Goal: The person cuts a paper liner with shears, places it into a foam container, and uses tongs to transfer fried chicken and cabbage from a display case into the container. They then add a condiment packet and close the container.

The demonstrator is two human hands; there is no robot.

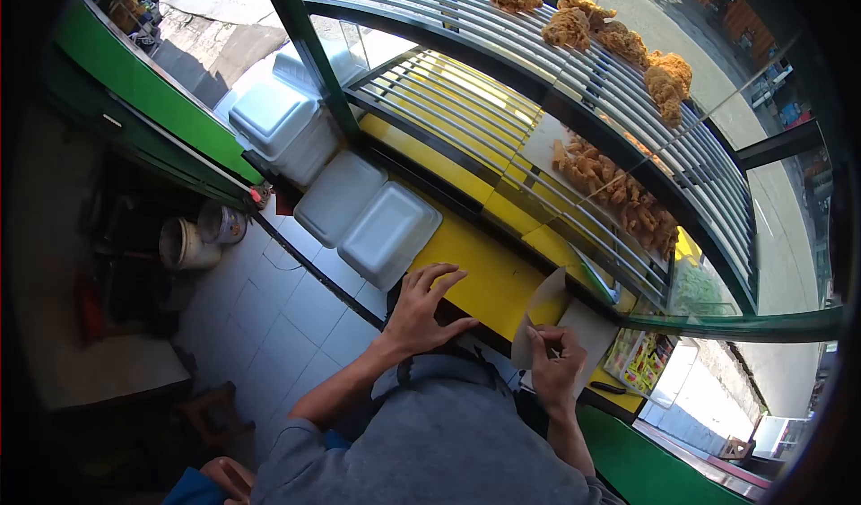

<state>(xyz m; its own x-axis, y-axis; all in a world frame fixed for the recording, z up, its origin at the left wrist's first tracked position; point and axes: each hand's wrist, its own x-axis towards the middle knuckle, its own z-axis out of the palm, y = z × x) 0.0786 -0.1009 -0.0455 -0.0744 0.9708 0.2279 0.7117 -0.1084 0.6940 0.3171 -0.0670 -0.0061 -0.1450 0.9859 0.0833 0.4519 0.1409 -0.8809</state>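
Note:
My right hand (556,361) pinches the edge of a thin brown paper sheet (543,302), which stands up curled from the counter. Beneath and beside it lie more paper sheets (589,333). My left hand (425,312) hovers over the counter's near edge with fingers apart and nothing in it. Beyond that hand, a white foam takeaway box (391,227) lies unfolded, its lid half (341,198) to the left. Nothing shows inside the box.
Closed foam boxes (280,121) are stacked at the left. Fried chicken (567,28) lies on the upper rack, with more pieces (619,191) on the lower shelf. A sachet tray (641,361) and a black-handled tool (608,387) sit at right. Another person's hand (229,480) shows bottom left.

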